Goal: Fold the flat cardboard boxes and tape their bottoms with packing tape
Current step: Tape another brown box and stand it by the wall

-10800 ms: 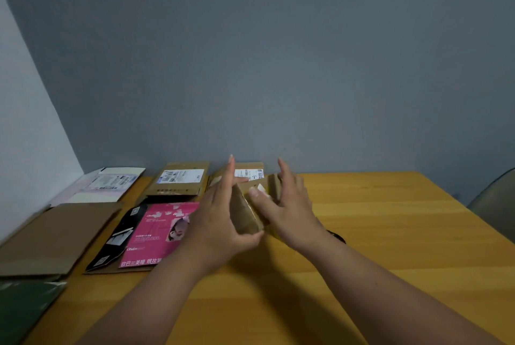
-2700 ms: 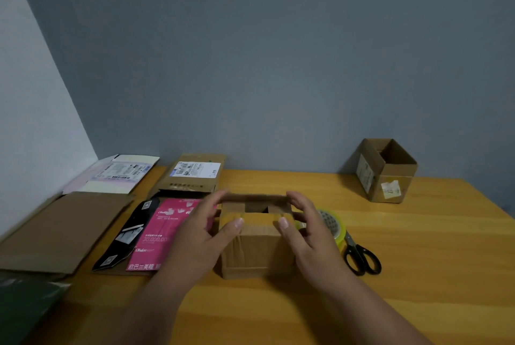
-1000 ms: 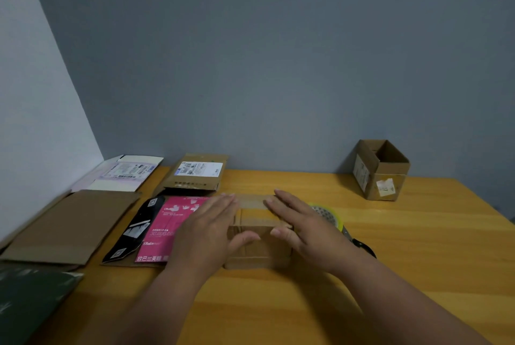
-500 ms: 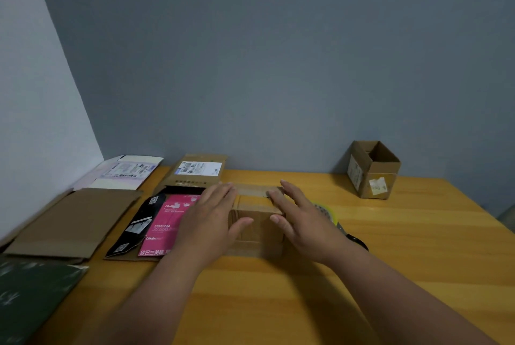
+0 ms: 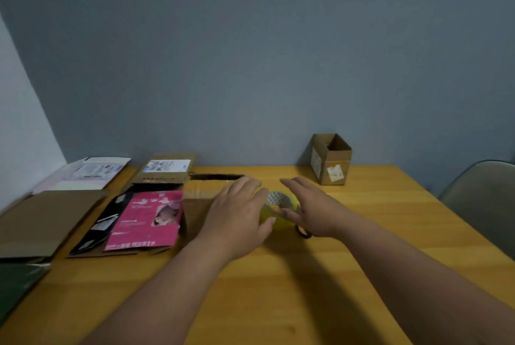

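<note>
Both of my hands are out over the wooden table, on either side of the roll of packing tape. My left hand has its fingers straight and relaxed, held just at the roll's 9 o'clock side; I cannot tell whether it touches the roll. My right hand is at the roll's 3 o'clock side, fingers stretched forward, thumb lying by the roll; contact there is blurred as well.

That roll is yellowish-green and translucent, lying on its side with its printed core opening tilted up and toward me.

At 9 o'clock from my left hand sits the small brown cardboard box, partly hidden by my wrist, its long axis running left to right, a dark open slot along its far edge.

Peeking out under my right hand is a dark scissors handle. Farther at 9 o'clock lie flat cartons: a pink-printed one, a plain brown one, a brown labelled one, a white one. At 1 o'clock, by the grey wall, stands an open-topped box. One chair is at 3 o'clock.
</note>
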